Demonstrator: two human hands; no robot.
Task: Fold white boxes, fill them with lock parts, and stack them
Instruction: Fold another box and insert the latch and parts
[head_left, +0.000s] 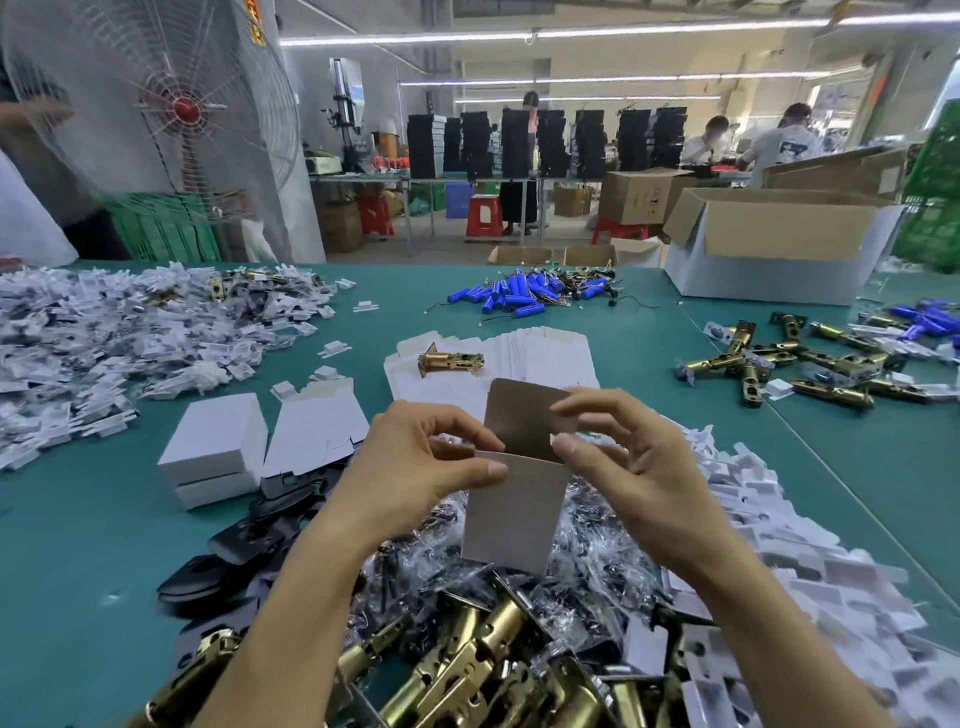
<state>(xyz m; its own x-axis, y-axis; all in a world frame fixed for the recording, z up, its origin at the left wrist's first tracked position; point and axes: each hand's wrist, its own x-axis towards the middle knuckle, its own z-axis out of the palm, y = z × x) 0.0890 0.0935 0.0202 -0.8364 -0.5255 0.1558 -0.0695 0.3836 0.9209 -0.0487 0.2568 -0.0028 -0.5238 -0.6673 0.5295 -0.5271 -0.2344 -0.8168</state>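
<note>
Both hands pinch one white card box (511, 512) upright above the green desk (78, 530): the left hand (415, 460) grips its left top edge, and the right hand (628, 457) holds the raised, round-cornered grey-brown flap. Crinkly clear bags and shiny brass latches (467, 675) lie heaped below. Two closed boxes (213, 452) sit stacked to the left, with flat blanks (545, 353) beyond.
</note>
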